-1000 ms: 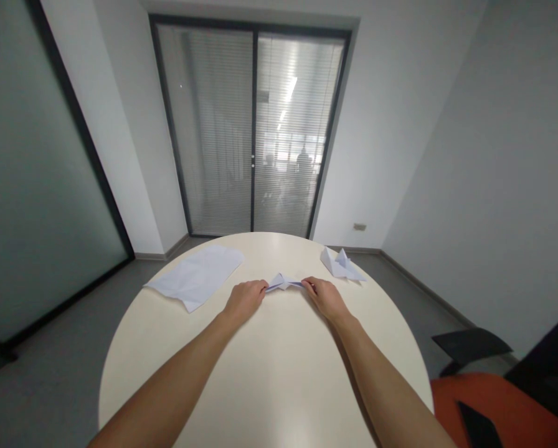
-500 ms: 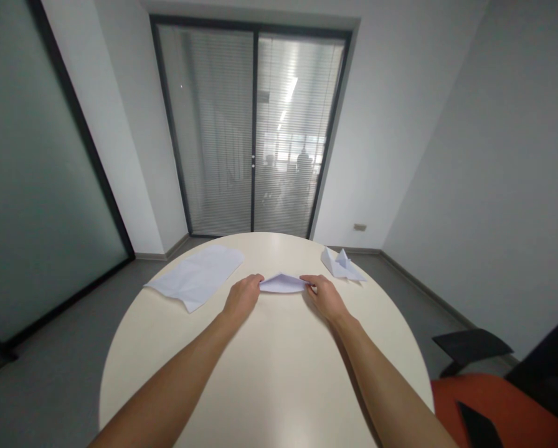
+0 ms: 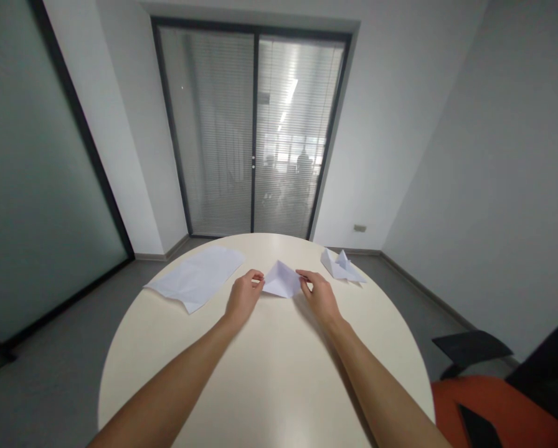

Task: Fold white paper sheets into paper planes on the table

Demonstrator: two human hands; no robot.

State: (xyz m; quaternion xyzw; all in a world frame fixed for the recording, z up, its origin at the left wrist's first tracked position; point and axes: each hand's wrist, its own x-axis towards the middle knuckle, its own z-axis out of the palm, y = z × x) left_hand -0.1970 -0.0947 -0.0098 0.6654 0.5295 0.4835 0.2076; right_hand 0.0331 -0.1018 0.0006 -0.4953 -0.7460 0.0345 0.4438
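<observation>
Between my hands is a folded white sheet of paper (image 3: 282, 280), its upper edge coming to a point and creases running across its face. My left hand (image 3: 245, 295) pinches the paper's left corner between thumb and fingers. At the opposite corner, my right hand (image 3: 320, 294) grips it with thumb and forefinger. The paper is held just over the far half of the round table (image 3: 260, 373); whether its lower edge touches the surface I cannot tell.
A larger white paper sheet (image 3: 197, 277) lies at the table's left, its near edge slightly curled. Folded paper boat shapes (image 3: 342, 266) stand near the right edge. An orange chair (image 3: 489, 404) with a black armrest (image 3: 472, 343) stands at lower right. Glass doors (image 3: 255, 130) are beyond.
The folded paper has tipped and changed from a flat, narrow strip to a taller pointed shape. Both hands have shifted slightly inward and upward while keeping hold of its corners.
</observation>
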